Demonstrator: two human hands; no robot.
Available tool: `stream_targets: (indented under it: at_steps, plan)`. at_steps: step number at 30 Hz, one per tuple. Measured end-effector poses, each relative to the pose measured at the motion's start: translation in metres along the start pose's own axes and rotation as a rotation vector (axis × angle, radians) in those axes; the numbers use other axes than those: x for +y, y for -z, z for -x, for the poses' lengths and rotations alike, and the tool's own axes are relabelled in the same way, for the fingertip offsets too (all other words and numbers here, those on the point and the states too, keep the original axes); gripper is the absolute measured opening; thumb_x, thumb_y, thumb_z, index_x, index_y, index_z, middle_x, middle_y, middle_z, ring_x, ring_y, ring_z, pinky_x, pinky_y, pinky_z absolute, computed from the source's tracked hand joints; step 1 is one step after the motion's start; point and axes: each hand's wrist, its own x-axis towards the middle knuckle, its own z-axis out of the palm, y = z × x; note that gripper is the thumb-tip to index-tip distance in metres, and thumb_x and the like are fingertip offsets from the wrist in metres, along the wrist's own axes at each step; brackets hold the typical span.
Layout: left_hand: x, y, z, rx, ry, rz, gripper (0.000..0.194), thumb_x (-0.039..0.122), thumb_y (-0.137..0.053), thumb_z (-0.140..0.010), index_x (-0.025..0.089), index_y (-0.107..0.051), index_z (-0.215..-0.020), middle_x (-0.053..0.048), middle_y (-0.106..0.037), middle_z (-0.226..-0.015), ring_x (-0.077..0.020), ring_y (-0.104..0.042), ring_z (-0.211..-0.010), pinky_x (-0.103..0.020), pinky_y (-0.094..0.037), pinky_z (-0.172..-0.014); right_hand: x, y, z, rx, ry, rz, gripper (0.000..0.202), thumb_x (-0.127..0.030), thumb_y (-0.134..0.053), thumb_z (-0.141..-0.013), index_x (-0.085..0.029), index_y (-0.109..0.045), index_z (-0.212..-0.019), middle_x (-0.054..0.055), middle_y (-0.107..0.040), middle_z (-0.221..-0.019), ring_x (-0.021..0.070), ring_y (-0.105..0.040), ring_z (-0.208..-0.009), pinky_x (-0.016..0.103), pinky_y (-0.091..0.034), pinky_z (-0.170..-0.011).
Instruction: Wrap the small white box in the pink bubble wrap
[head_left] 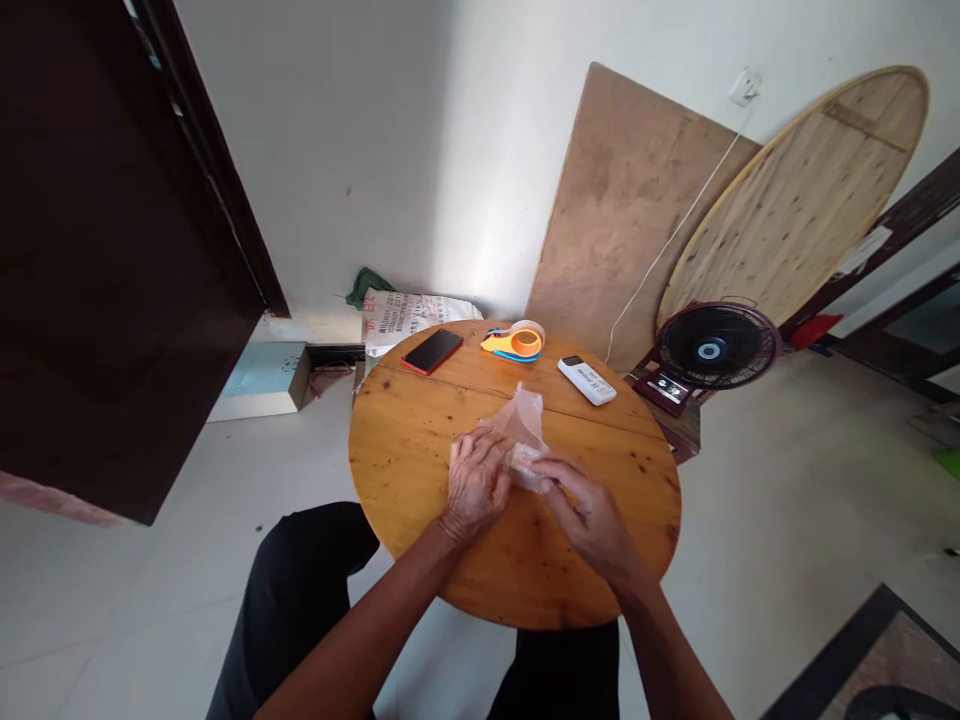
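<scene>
A small block-shaped packet (526, 462) in translucent pinkish wrapping lies near the middle of the round wooden table. A loose sheet of the same wrapping (525, 412) spreads from it toward the far side and looks like bubble wrap or thin foam. My left hand (478, 475) rests with its fingers stretched flat over the left part of the wrapping. At the packet's right end, my right hand (585, 505) pinches it between thumb and fingers. What lies inside the packet is hidden.
On the round table (405, 440) are a red-edged phone (433, 352), a yellow tape dispenser (516, 342) and a white handheld device (586, 381). A fan (712, 348) stands at the right, beside leaning boards (645, 170). Behind the table lies a printed sack (412, 313).
</scene>
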Motion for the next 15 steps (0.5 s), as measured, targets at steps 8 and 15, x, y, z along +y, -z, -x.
stream_targets:
  at_steps: [8, 15]
  plan:
    - [-0.004, 0.003, 0.0, 0.026, 0.049, -0.002, 0.042, 0.012, -0.047, -0.073, 0.018, -0.055, -0.115, -0.007, -0.06, -0.118, -0.0244, -0.043, -0.121, -0.043, -0.031, -0.102, 0.014, -0.007, -0.032, -0.147, 0.047, 0.581, 0.028, -0.023, -0.049, -0.084, -0.017, -0.059, -0.109, 0.011, -0.065, -0.097, 0.0259, -0.053, -0.093, 0.04, -0.036, -0.082]
    - [0.003, 0.02, -0.002, 0.187, 0.129, 0.058, 0.032, 0.022, -0.046, -0.083, 0.019, -0.056, -0.114, -0.008, -0.06, -0.115, -0.0235, -0.047, -0.116, -0.042, -0.034, -0.102, -0.004, -0.012, 0.026, -0.283, 0.252, 0.444, 0.019, -0.013, -0.048, -0.083, -0.02, -0.062, -0.092, 0.007, -0.065, -0.088, 0.0231, -0.052, -0.094, 0.042, -0.032, -0.092]
